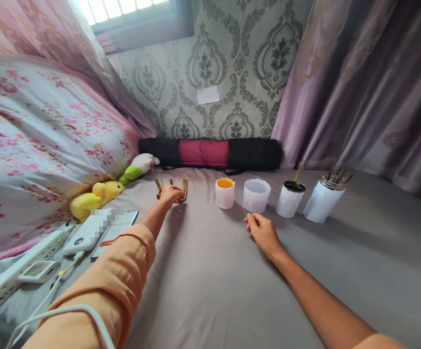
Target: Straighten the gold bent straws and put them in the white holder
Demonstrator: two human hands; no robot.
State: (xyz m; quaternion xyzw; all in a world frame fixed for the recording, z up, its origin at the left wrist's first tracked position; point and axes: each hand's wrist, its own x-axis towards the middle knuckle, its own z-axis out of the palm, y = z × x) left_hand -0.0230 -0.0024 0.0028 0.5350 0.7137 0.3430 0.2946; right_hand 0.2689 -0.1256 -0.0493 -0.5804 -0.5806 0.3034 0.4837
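My left hand (172,194) is at the far middle of the grey sheet, fingers pinched together at a small bundle of thin gold-brown sticks (185,188). More such sticks (158,186) show just behind and left of it; the hand partly hides them. My right hand (264,234) rests with curled fingers on the sheet, just in front of a white translucent cup (257,198); nothing shows in it. To the left stands a white-wrapped cup with orange inside (225,195). On the right are a white-wrapped can with a dark inside (290,201) and a white-wrapped jar of sticks (322,201).
A black and red roll bag (210,153) lies along the wall. Plush toys (97,198), a white power bank (86,232), a phone (117,235) and a power strip (21,271) lie on the left. A white cable (68,310) crosses near my left sleeve.
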